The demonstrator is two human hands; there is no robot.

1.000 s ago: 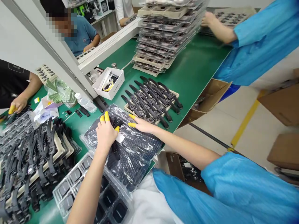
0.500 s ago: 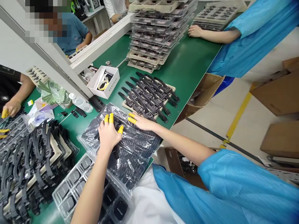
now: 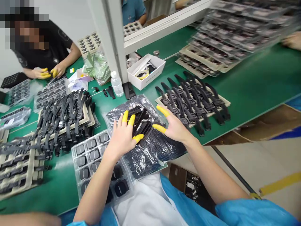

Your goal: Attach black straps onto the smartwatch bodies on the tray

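My left hand (image 3: 123, 135), with yellow finger cots, reaches over a clear plastic bag (image 3: 138, 168) of tightly packed black strips. Its fingers are spread beside a small loose pile of black watch straps (image 3: 143, 125) on top of the bag. To the right of that pile, my right hand (image 3: 175, 127) is held with thumb and forefinger apart and nothing between them. Under my left forearm lies a clear tray (image 3: 75, 152) of dark, square watch-like pieces. Beyond my right hand, a beige tray (image 3: 225, 101) carries rows of black-strapped watches (image 3: 188, 99).
Stacked trays of black-strapped watches (image 3: 68, 116) stand at left. Behind the bag are a plastic bottle (image 3: 117, 84) and a white box (image 3: 150, 77). A tall tray stack (image 3: 225, 40) rises at back right, past a white post (image 3: 107, 31). A co-worker (image 3: 47, 47) sits across at far left.
My view has swung left, so things appear further right. Both hands have drawn apart from their flatter pose on the bag, and the loose black straps show between them.
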